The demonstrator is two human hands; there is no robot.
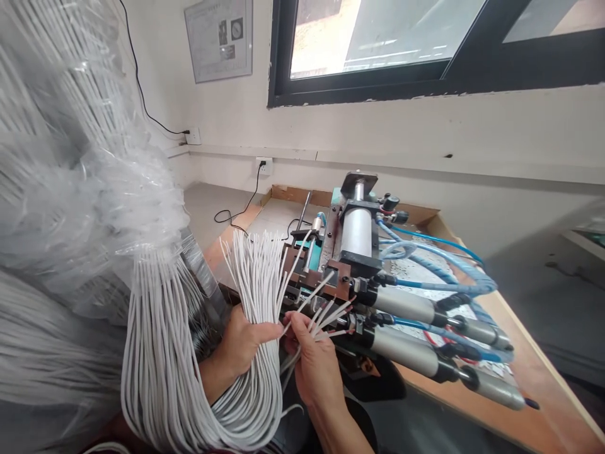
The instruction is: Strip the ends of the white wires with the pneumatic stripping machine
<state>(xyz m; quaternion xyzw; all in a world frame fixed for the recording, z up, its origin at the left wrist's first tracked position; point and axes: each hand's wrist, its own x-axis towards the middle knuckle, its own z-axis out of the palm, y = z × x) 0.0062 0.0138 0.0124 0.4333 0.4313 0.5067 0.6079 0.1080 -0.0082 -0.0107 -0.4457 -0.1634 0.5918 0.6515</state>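
Observation:
My left hand (241, 340) is closed around a thick bundle of white cables (258, 284), its thumb lying across the front. The cut ends fan upward above the hand, and the lengths loop down below it. Close by on the right, my right hand (314, 359) grips a few separate white cables (326, 321), their tips pointing right and some showing reddish ends. Its thumb and finger pinch a cable beside the bundle. Just behind the hands stands a pneumatic machine (357, 233) with brown clamp blocks and silver cylinders.
More cable bundles in clear plastic wrap (142, 202) hang at the left. The machine sits on a wooden-edged bench (534, 378), with blue air hoses (444, 277) curving on its right. A black cord runs to a wall socket (265, 166) below the window.

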